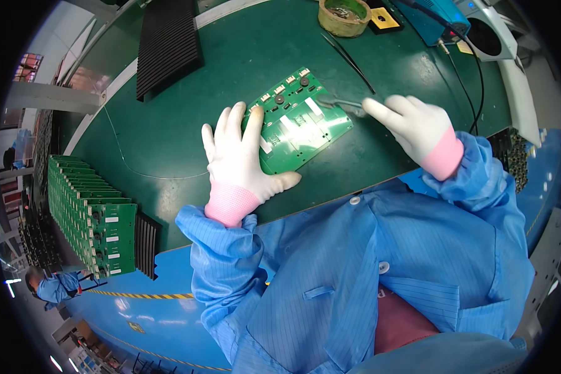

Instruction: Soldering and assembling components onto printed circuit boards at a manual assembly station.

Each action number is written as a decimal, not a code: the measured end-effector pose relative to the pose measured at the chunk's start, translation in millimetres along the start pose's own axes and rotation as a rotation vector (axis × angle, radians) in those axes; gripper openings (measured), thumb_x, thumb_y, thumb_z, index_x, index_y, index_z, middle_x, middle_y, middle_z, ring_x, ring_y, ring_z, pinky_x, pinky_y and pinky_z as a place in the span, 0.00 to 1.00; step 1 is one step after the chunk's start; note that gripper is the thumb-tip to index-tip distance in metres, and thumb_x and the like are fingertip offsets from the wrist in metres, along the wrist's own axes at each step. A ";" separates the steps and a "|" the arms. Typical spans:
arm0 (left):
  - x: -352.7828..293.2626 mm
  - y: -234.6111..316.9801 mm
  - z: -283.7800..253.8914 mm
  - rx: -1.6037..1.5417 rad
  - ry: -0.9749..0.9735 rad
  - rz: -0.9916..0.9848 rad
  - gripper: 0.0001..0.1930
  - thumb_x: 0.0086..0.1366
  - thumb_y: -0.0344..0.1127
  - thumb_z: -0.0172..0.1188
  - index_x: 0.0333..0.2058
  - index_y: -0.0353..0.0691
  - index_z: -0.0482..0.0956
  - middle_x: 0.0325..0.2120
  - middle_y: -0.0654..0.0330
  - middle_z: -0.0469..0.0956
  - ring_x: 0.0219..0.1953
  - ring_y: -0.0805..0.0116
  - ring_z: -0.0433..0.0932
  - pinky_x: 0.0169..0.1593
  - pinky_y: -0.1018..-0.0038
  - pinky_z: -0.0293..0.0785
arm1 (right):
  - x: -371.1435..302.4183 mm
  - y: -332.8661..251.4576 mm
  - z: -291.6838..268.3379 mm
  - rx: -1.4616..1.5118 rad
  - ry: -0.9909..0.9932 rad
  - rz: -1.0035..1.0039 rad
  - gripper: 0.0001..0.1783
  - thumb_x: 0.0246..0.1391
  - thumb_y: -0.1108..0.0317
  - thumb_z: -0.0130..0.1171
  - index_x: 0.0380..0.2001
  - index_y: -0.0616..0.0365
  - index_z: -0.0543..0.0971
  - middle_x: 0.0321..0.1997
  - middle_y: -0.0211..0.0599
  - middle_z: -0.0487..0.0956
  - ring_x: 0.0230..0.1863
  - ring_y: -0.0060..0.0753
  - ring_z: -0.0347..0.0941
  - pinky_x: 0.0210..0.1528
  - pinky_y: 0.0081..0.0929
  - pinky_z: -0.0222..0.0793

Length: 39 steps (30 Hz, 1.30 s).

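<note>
A green circuit board [318,132] lies flat on the green bench mat, with white connectors and two round black parts along its far edge. My gloved left hand [237,153] rests over the board's left edge, fingers spread; the thumb lies by its near corner. Over the board's right part, my gloved right hand [414,124] pinches a slim grey-green brush [343,103], slightly blurred, its head at the board's surface. Beyond the board lie dark tweezers [349,62].
Many similar boards [93,212] stand in a row at the left, by a black ribbed rack [148,246]. Another ribbed rack [168,47] lies at the far left. A round tub [345,17] and a blue soldering station [439,22] sit at the back. A thin wire [149,177] crosses the mat.
</note>
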<state>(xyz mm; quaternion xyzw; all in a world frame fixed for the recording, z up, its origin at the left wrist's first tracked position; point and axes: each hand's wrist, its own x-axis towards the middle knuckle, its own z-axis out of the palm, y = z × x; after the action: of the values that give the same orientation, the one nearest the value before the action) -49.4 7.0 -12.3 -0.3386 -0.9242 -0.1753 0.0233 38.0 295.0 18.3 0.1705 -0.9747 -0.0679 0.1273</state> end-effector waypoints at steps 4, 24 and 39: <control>3.3 6.2 -2.3 -0.006 -0.034 -0.041 0.53 0.29 0.50 0.74 0.58 0.38 0.65 0.59 0.46 0.60 0.62 0.48 0.58 0.65 0.43 0.44 | -7.3 1.1 -9.5 0.005 -0.073 -0.018 0.27 0.47 0.72 0.54 0.54 0.44 0.71 0.32 0.29 0.69 0.27 0.31 0.68 0.26 0.24 0.65; -2.1 -1.0 -0.4 -0.040 -0.042 -0.056 0.52 0.29 0.48 0.75 0.58 0.38 0.65 0.60 0.45 0.60 0.63 0.49 0.58 0.67 0.42 0.41 | 16.9 6.4 -16.8 0.093 -0.136 0.052 0.27 0.50 0.75 0.53 0.56 0.45 0.68 0.34 0.29 0.69 0.27 0.32 0.67 0.27 0.25 0.64; 0.6 -3.7 -2.1 -0.088 -0.061 -0.057 0.53 0.30 0.48 0.75 0.58 0.38 0.64 0.60 0.45 0.59 0.64 0.48 0.56 0.67 0.43 0.38 | 176.5 97.2 19.7 0.029 -0.017 0.635 0.30 0.54 0.77 0.50 0.59 0.41 0.63 0.38 0.41 0.75 0.32 0.45 0.75 0.34 0.37 0.72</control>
<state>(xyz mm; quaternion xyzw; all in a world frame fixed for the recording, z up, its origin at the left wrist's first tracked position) -52.4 4.1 -11.3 -0.3179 -0.9251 -0.2061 -0.0250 -158.5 325.7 56.2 -0.1412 -0.9811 -0.0122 0.1315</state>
